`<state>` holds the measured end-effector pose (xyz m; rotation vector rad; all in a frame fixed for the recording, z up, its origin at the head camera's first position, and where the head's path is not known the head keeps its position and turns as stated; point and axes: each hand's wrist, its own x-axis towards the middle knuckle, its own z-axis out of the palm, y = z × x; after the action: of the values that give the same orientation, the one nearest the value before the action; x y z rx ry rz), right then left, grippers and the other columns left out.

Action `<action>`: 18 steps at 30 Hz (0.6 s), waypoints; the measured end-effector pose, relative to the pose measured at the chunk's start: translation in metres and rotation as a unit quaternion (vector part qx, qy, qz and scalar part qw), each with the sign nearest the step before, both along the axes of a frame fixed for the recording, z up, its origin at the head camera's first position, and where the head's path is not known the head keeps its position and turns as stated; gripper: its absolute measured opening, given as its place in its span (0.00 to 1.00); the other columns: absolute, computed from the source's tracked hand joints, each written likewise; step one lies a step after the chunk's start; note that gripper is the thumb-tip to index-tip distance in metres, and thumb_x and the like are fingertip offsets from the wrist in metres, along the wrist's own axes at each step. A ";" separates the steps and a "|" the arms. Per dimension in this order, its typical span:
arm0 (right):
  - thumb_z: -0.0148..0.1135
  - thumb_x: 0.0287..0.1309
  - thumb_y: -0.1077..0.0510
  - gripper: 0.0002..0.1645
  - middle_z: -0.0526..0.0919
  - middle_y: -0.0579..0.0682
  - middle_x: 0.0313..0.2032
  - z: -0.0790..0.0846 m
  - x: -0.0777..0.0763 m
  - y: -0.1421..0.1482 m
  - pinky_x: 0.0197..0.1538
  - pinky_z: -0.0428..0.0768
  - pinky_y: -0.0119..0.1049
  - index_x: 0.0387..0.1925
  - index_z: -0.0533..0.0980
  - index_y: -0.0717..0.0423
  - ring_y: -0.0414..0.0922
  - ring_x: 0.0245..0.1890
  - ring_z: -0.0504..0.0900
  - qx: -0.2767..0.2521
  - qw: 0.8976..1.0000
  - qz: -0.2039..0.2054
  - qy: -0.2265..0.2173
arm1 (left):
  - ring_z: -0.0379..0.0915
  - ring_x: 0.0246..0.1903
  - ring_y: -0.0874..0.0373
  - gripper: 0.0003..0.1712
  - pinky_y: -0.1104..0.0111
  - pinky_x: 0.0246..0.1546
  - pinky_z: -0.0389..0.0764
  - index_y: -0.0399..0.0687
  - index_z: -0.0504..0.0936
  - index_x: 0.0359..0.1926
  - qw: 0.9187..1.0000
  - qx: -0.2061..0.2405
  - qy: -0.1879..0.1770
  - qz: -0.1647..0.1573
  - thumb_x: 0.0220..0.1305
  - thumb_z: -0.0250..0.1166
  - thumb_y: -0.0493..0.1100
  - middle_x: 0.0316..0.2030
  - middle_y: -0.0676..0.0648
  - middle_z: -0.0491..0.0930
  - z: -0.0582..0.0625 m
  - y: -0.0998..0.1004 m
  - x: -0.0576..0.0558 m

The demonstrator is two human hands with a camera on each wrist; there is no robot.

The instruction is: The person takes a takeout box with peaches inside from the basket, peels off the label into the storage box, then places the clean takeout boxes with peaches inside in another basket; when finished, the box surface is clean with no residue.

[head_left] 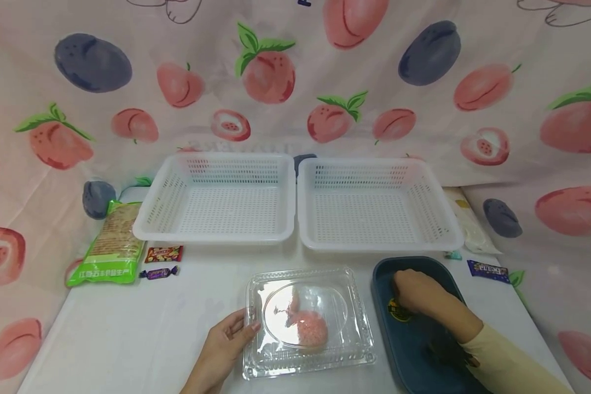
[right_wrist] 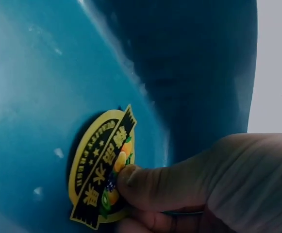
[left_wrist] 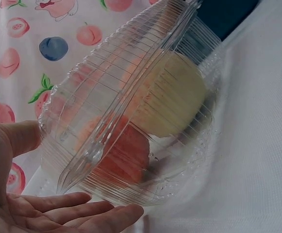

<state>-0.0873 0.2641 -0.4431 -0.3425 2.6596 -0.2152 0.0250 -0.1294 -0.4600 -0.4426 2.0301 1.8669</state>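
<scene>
Right hand [right_wrist: 204,182] pinched label [right_wrist: 99,164], long axis toward right-wrist view's upper right; hand pointed left. Left hand [head_left: 221,347] gripped clear container [head_left: 320,298].

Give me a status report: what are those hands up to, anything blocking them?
Left hand touching clear container. Right hand pinching oval label inside blue tray. Clear container looks closed. No obstruction seen at either hand.

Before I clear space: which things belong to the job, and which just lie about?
In use, judging by the hands:
- clear plastic clamshell, left hand touching it
- fruit-like pieces inside
- fruit label, right hand pinching it
- blue tray

Apparently just lying about:
- white baskets
- green snack bag
- red packet
- purple candy
- blue packet
- pale bag
- teal packet
</scene>
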 end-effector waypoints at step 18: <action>0.64 0.60 0.68 0.14 0.73 0.47 0.19 0.003 -0.001 0.002 0.22 0.72 0.33 0.23 0.72 0.54 0.42 0.18 0.73 -0.002 1.000 0.001 0.012 | 0.76 0.65 0.36 0.40 0.56 0.61 0.84 0.27 0.67 0.71 1.000 0.008 0.003 0.000 0.72 0.69 0.51 0.67 0.26 0.74 0.000 0.000 0.001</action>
<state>-0.0882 0.2658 -0.4402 -0.3518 2.6818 -0.2158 0.0257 -0.1292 -0.4596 -0.4328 2.0188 1.8852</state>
